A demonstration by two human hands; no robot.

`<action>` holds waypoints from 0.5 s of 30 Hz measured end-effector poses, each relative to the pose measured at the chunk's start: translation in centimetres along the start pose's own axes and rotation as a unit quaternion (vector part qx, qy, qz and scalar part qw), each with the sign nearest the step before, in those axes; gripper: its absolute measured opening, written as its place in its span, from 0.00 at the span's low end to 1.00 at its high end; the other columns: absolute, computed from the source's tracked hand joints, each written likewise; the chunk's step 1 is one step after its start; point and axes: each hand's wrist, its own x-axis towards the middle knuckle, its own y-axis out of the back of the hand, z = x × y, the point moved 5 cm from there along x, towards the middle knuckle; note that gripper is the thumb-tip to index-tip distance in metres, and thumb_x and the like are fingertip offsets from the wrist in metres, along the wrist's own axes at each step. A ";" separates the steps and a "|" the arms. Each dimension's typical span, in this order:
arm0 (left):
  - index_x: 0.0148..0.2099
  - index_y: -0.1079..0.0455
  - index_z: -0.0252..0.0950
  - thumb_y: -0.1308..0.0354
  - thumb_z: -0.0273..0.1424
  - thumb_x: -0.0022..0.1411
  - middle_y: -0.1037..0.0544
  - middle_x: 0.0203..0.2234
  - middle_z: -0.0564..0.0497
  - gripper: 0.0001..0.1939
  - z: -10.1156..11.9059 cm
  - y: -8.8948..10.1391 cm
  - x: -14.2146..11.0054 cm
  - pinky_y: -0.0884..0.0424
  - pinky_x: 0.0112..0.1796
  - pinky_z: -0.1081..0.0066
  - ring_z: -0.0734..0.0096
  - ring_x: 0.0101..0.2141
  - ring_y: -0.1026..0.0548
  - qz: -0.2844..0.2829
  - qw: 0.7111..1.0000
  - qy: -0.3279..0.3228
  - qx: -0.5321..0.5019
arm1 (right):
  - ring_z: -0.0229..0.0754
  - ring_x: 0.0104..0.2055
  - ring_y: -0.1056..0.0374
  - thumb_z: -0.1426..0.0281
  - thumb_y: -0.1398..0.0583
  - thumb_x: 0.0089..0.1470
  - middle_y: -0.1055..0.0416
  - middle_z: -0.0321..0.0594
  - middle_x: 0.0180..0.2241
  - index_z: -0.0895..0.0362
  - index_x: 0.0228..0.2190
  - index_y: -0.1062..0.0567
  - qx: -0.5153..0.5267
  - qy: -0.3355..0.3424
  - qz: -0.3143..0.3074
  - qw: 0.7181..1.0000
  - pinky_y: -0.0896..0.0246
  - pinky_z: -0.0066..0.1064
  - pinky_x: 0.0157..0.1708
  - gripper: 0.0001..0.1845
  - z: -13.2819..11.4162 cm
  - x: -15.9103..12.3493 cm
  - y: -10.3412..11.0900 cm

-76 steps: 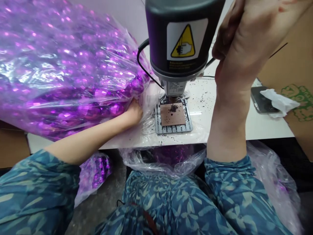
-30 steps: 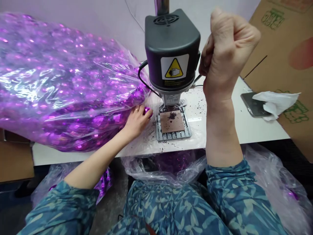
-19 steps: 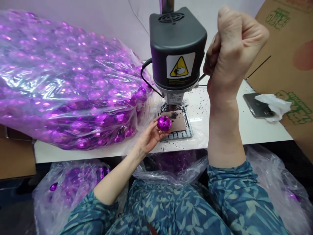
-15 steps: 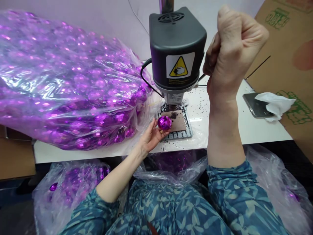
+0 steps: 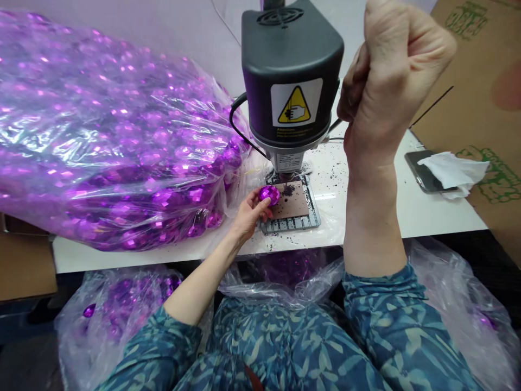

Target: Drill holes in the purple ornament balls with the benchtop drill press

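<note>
My left hand [image 5: 251, 213] holds a shiny purple faceted bauble [image 5: 269, 195] between thumb and fingers, over the left edge of a brown board [image 5: 296, 205]. That board has a small dark hole and dark shavings on it, and lies on the grey slotted base [image 5: 313, 219] of a bench drill press [image 5: 291, 76]. The drill's tip is hidden under the motor head. Raised at the right side of the head, my right hand [image 5: 393, 70] is closed in a fist; whatever its fingers wrap round is hidden behind the hand.
A big clear plastic bag [image 5: 122, 136] full of purple baubles fills the left of the white table [image 5: 334, 187]. At the right lie a phone [image 5: 423, 172] and a crumpled tissue [image 5: 458, 169], beside a cardboard box [image 5: 484, 60]. More plastic bags [image 5: 118, 309] sit below the table edge.
My left hand has moved the bauble slightly left and up, away from the hole, and its thumb now lies across the front of it. My right fist stays raised beside the drill head.
</note>
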 end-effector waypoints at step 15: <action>0.53 0.23 0.38 0.20 0.28 0.46 0.17 0.51 0.44 0.31 -0.5 -1.8 2.9 0.22 0.48 0.67 0.56 0.52 0.20 -0.026 0.991 -0.073 0.108 | 0.26 0.16 0.56 0.76 0.45 0.63 0.52 0.29 0.13 0.54 0.14 0.46 0.011 -0.013 0.001 1.000 0.54 0.29 0.22 0.27 -0.3 -0.1 -0.1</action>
